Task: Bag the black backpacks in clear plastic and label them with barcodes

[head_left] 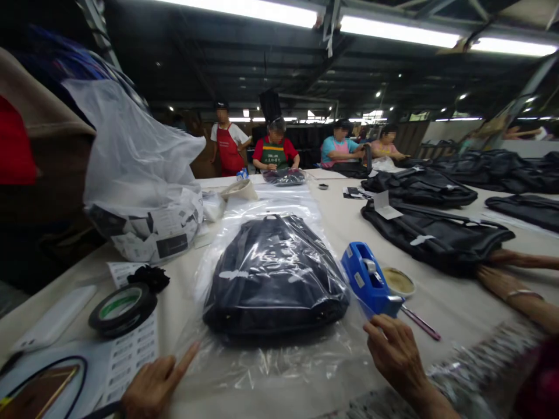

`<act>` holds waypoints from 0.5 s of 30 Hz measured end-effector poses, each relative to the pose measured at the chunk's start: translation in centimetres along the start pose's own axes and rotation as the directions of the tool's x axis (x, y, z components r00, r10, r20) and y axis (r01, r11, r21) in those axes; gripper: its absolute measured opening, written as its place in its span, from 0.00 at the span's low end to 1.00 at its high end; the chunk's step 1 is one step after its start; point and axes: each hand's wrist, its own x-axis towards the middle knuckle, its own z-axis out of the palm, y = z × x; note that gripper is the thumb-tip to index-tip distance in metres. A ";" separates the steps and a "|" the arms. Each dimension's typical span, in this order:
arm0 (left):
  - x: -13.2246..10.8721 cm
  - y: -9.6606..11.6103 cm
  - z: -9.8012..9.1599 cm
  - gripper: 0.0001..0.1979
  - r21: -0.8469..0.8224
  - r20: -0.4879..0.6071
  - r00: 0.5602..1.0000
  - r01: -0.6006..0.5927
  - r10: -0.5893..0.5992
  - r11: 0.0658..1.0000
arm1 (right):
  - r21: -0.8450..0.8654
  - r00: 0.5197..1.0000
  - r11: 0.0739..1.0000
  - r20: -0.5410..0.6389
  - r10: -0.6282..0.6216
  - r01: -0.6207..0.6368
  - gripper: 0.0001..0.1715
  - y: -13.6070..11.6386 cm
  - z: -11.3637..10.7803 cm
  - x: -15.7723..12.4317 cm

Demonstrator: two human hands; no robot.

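Note:
A dark bag (273, 273) lies flat inside a clear plastic bag (262, 366) on the table in front of me. My left hand (152, 384) rests at the plastic's near left corner, its index finger stretched out onto the film, with nothing in it. My right hand (393, 352) sits at the near right corner with its fingers curled down, right beside a blue tape dispenser (367, 279). What those fingers pinch is hidden.
A roll of dark tape (122, 308) and label sheets (131, 349) lie at the left, behind them a plastic sack of tags (140, 192). A co-worker's arms (510, 279) reach to black bags (437, 233) at the right. Several people work at the far end.

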 end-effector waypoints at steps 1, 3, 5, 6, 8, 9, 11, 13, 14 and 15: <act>0.1 -0.1 -0.1 0.33 0.046 -0.004 1.000 -0.010 0.010 0.999 | -0.012 1.000 1.000 0.001 0.004 -0.004 0.11 -0.3 -0.2 0.3; 0.6 0.3 -0.1 0.33 0.109 -0.034 0.999 -0.017 0.020 0.994 | 0.006 1.000 1.000 0.010 -0.010 0.010 0.15 -1.0 -0.4 0.8; 1.6 1.7 0.0 0.32 0.048 -0.080 0.997 0.016 -0.012 0.999 | 0.041 0.999 0.998 0.015 -0.048 0.047 0.19 -1.6 -0.2 1.3; 2.3 2.8 -0.1 0.31 -0.035 -0.103 0.994 0.034 -0.037 0.999 | 0.049 0.998 0.997 0.015 -0.061 0.060 0.20 -1.8 0.0 1.6; 4.4 5.4 -0.3 0.29 -0.245 -0.152 0.986 0.027 -0.066 0.969 | 0.063 0.997 0.995 0.013 -0.073 0.072 0.19 -2.1 0.3 2.3; 5.7 6.9 -0.4 0.28 -0.307 -0.163 0.986 -0.018 -0.035 0.951 | 0.077 0.997 0.994 0.014 -0.080 0.079 0.17 -2.2 0.5 2.6; 8.7 9.6 -0.8 0.27 -0.361 -0.216 0.974 -0.139 0.062 0.922 | 0.128 0.994 0.987 0.035 -0.102 0.097 0.15 -2.3 0.7 3.1; 12.0 11.7 -0.9 0.22 -0.394 -0.285 0.949 -0.241 0.131 0.887 | 0.172 0.991 0.979 0.053 -0.120 0.109 0.15 -2.4 0.9 3.3; 13.6 12.4 -0.8 0.21 -0.400 -0.293 0.943 -0.272 0.159 0.875 | 0.179 0.991 0.978 0.051 -0.122 0.111 0.15 -2.4 0.9 3.4; 15.1 13.1 -0.5 0.20 -0.397 -0.307 0.935 -0.297 0.180 0.868 | 0.179 0.991 0.977 0.048 -0.123 0.113 0.15 -2.5 1.0 3.3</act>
